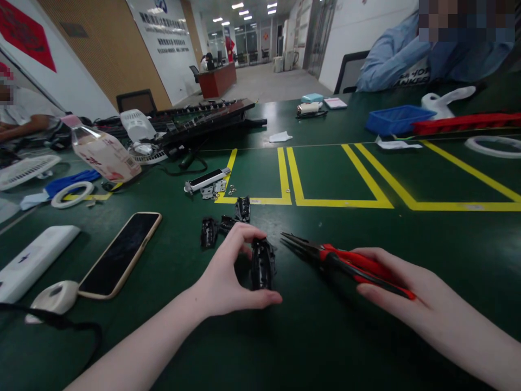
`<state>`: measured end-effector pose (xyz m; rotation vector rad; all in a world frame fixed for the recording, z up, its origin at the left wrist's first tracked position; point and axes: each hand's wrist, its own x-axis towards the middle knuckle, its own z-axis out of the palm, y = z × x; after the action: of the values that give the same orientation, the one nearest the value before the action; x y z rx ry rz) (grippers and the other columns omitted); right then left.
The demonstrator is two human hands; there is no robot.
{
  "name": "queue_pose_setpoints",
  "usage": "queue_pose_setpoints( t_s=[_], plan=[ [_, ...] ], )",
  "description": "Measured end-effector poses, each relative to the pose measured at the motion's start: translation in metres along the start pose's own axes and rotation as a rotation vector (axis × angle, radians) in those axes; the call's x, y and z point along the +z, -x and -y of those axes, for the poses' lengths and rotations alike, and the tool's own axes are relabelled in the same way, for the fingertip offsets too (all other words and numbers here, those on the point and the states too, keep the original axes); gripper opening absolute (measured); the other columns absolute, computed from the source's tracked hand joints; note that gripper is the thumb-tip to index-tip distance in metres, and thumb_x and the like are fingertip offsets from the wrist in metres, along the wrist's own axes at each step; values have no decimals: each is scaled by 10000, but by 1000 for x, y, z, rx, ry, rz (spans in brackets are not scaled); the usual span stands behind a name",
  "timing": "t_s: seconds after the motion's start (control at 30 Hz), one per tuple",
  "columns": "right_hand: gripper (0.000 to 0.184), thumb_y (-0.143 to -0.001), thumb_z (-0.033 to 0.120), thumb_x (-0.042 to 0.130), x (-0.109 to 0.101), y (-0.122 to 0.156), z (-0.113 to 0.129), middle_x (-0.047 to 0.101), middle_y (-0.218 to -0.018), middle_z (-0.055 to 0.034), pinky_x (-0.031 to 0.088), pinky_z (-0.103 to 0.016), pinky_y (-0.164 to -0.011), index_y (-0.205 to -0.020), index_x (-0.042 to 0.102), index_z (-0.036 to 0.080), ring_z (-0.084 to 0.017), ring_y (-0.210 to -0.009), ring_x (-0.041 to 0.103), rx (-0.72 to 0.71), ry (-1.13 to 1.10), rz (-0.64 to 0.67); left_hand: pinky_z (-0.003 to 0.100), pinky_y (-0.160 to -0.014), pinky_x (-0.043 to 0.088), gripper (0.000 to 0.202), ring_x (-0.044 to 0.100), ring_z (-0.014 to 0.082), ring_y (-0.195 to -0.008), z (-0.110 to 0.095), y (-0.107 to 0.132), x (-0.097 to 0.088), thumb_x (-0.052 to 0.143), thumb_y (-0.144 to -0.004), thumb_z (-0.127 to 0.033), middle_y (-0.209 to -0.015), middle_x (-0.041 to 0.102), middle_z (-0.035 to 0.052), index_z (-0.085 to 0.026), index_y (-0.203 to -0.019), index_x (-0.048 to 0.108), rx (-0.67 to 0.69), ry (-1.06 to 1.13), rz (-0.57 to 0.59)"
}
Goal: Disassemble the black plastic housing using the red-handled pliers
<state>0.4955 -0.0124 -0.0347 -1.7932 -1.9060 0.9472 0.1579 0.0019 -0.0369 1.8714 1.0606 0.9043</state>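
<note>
My left hand (228, 277) grasps the black plastic part (262, 264) on the green table (325, 336), and my right hand (401, 290) clenches the red-handled long-nose pliers (325, 254). I should hold the part steady and bring the tips in slowly.

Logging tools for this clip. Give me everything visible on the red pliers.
The pliers are a long-nose pair: slim dark metal jaws tapering to a point, with red handles that have black inlay. They lie nearly flat, low over the green table, tips pointing left toward the black plastic part. The jaws look closed or nearly so. The right hand grips the handles; nothing else touches them.
</note>
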Motion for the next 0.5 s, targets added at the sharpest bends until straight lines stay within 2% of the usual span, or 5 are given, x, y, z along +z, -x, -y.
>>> queue_pose_setpoints(
  t_s=[0.13, 0.2, 0.27, 0.4, 0.5],
  plan=[
    [604, -891, 719, 597, 3, 0, -10, 809, -975, -99, 667, -440, -797, -1250, 753, 258, -293, -824, 770, 57, -475, 51, 407, -1033, 520, 723, 567, 277, -1235, 4, 1, 1, 949, -727, -415, -1348, 537, 79, -265, -1302, 536, -122, 107, -108],
    [594, -919, 717, 545, 9, 1, -19, 813, -1065, -135, 668, -438, -796, -1216, 782, 260, -313, -879, 786, 115, -794, 132, 414, -1027, 532, 711, 611, 267, -1193, 6, -1, 3, 945, -732, -379, -1307, 571, 82, -254, -1289, 520, -190, 224, -143],
    [562, -868, 705, 613, 13, 3, -26, 806, -1181, -151, 651, -428, -846, -1205, 802, 297, -345, -1007, 789, 157, -940, 165, 413, -1021, 547, 712, 649, 257, -1166, 8, -4, 5, 945, -727, -328, -1278, 611, 84, -244, -1285, 512, -225, 340, -154],
    [654, -726, 706, 723, 17, 5, -30, 788, -1220, -184, 645, -495, -850, -1238, 784, 303, -400, -1032, 779, 115, -812, 165, 392, -995, 573, 745, 689, 246, -1138, 9, -9, 7, 942, -711, -241, -1259, 668, 89, -233, -1328, 525, -195, 472, -152],
    [674, -730, 684, 695, 20, 4, -26, 801, -1130, -178, 653, -523, -821, -1282, 735, 298, -400, -1008, 785, -6, -507, 67, 395, -983, 583, 803, 698, 252, -1115, 7, -8, 8, 955, -701, -246, -1258, 684, 100, -237, -1393, 548, -215, 484, -99]
  ],
)
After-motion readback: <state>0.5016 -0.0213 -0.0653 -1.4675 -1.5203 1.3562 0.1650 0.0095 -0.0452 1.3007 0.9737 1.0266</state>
